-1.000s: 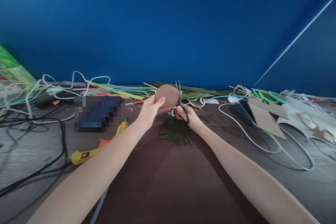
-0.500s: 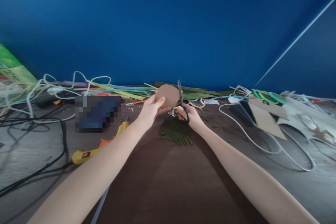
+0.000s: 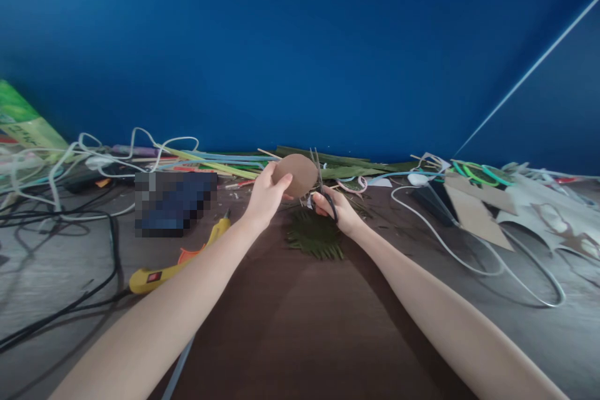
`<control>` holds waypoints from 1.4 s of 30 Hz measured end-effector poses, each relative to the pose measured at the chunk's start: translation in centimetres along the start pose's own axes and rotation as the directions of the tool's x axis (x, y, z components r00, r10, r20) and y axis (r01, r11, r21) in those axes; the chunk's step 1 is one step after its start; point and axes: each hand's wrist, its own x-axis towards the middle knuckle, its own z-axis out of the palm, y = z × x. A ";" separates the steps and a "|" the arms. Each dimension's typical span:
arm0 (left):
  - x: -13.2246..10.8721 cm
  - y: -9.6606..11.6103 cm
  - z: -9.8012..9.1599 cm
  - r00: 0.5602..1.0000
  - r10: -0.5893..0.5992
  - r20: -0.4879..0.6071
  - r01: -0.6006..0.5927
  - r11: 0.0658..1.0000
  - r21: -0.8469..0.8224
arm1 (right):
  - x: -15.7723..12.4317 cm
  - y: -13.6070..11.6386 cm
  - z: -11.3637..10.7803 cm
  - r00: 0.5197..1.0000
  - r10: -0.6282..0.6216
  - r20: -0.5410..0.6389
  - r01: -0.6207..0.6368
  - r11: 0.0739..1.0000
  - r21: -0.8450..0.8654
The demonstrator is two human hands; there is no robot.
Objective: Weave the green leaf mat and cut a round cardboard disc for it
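The brown disc (image 3: 296, 174) is up over the table (image 3: 300, 331), its left side pinched between the left hand's (image 3: 263, 201) thumb and fingers. Just right of it the scissors (image 3: 321, 186) point upward, blades parted, the right hand (image 3: 345, 212) gripping their handles. For a smooth rim, I'd turn the disc into short snips, well clear of the green fringed piece (image 3: 316, 237) below.
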 end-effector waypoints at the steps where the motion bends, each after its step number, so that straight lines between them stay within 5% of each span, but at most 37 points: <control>1: 0.0 -0.1 0.0 1.000 0.004 0.001 -0.004 1.000 0.005 | 0.0 0.0 0.0 1.000 0.000 0.004 0.000 1.000 0.016; 13: 0.2 0.1 -0.2 0.996 -0.002 0.089 0.011 0.994 -0.106 | -0.1 -0.5 0.0 0.998 -0.024 -0.064 0.028 0.998 0.057; 25: 0.7 0.3 -0.2 0.988 -0.150 0.027 0.150 0.921 -0.358 | -0.1 -0.3 0.0 0.999 -0.021 0.037 0.018 0.997 0.081; 42: 0.6 0.0 -0.2 0.987 -0.159 0.029 0.160 0.936 -0.315 | -0.1 -0.2 -0.1 1.000 -0.021 0.005 0.021 0.999 0.026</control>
